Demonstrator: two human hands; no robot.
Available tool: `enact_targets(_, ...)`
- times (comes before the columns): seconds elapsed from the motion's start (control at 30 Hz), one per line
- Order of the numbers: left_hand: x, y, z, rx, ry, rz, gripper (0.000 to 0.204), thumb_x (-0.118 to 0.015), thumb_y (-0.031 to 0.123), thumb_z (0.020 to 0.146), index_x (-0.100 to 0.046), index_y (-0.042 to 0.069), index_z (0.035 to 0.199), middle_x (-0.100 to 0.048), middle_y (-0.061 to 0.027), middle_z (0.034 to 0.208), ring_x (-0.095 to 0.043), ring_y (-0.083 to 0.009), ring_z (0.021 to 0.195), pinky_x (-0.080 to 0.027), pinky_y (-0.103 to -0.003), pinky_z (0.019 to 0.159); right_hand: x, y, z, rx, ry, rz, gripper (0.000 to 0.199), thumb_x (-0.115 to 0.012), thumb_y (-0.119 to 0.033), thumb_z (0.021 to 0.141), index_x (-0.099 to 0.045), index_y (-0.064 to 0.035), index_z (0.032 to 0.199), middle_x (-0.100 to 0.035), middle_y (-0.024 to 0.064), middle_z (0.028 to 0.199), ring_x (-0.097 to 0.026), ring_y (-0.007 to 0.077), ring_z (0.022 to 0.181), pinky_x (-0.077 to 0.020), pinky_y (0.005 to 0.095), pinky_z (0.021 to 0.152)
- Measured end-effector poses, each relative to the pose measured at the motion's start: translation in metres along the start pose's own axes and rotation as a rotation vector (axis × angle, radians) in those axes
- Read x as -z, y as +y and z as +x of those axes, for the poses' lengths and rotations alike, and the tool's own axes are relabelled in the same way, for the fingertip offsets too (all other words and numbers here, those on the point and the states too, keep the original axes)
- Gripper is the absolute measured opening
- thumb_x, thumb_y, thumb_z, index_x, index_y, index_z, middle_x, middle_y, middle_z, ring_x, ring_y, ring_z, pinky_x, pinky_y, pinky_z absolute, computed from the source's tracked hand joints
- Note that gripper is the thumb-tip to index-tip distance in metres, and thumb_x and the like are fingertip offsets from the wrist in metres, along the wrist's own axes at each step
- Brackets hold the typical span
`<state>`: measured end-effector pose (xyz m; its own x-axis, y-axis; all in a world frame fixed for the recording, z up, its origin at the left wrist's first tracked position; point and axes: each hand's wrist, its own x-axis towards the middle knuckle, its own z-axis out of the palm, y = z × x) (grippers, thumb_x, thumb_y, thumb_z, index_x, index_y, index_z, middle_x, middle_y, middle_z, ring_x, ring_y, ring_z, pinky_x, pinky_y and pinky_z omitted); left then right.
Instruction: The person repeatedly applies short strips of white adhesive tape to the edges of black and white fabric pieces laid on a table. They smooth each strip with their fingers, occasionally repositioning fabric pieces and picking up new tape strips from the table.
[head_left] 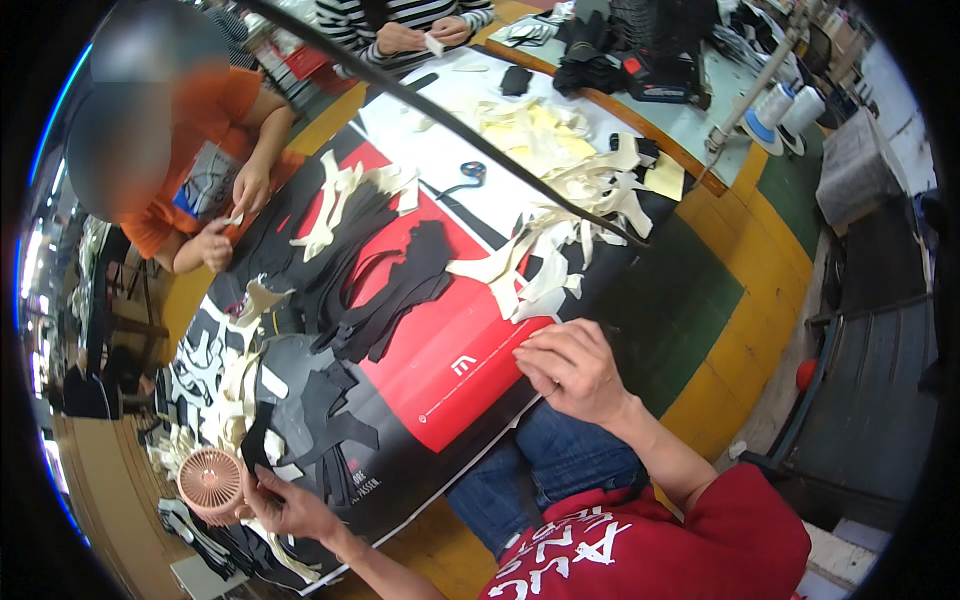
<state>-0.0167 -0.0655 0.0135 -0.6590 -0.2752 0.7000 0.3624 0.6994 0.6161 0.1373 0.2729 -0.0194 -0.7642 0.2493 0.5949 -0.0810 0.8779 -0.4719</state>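
Observation:
At the lower left, my left hand (292, 507) is closed, with a narrow black fabric strip (256, 436) rising from between thumb and fingers. Its fingertips are right beside a small pink round fan (210, 485), and their far side is hidden. Over the table's near edge, above my lap, my right hand (575, 372) is raised with thumb and fingers drawn together. Whatever it may pinch is too small to make out. Dark cut fabric pieces (335, 425) lie between my hands, and a larger black stack (400, 290) lies farther back.
Cream fabric pieces (540, 265) spread over the table's right side, near dark-handled scissors (472, 172). White and black cut-outs (205, 355) lie at the left. A person in orange (215, 140) and one in stripes (405, 35) work across the table. A dark cable (440, 115) crosses above.

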Motion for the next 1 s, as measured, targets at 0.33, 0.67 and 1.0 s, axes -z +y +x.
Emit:
enact_targets(0.33,-0.090,0.099,-0.056,-0.302,-0.796,0.003,0.023,-0.073,0.009,0.087,-0.072,0.002,0.109,-0.071,-0.0127,0.102,-0.067,-0.0279,0.095,-0.047,-0.038,0.088,0.072,0.113,0.030,-0.677,0.454,0.051,0.023,-0.070,-0.015,0.091,-0.069,-0.0015,0.109,-0.072,0.0117,0.092,-0.069,0.0239,0.076,-0.0529,0.0375,0.071)
enact_targets(0.67,-0.108,0.147,-0.034,-0.387,-0.766,-0.194,0.021,-0.074,0.005,0.084,-0.072,0.005,0.104,-0.072,-0.0107,0.104,-0.065,-0.0280,0.099,-0.046,-0.038,0.091,0.075,0.227,0.107,-1.032,-0.064,-0.273,0.053,-0.073,-0.059,0.081,-0.078,-0.0098,0.099,-0.076,0.0118,0.095,-0.072,0.0290,0.093,-0.0552,0.0427,0.083)
enact_targets(1.0,-0.187,0.204,-0.020,-0.576,-0.982,-0.383,0.019,-0.074,0.006,0.083,-0.072,0.003,0.102,-0.071,-0.0153,0.098,-0.068,-0.0326,0.093,-0.052,-0.039,0.084,0.053,0.237,0.126,-0.587,0.349,0.095,0.031,-0.082,-0.027,0.082,-0.072,0.0013,0.091,-0.073,0.0098,0.075,-0.071,0.0156,0.068,-0.0551,0.0294,0.065)
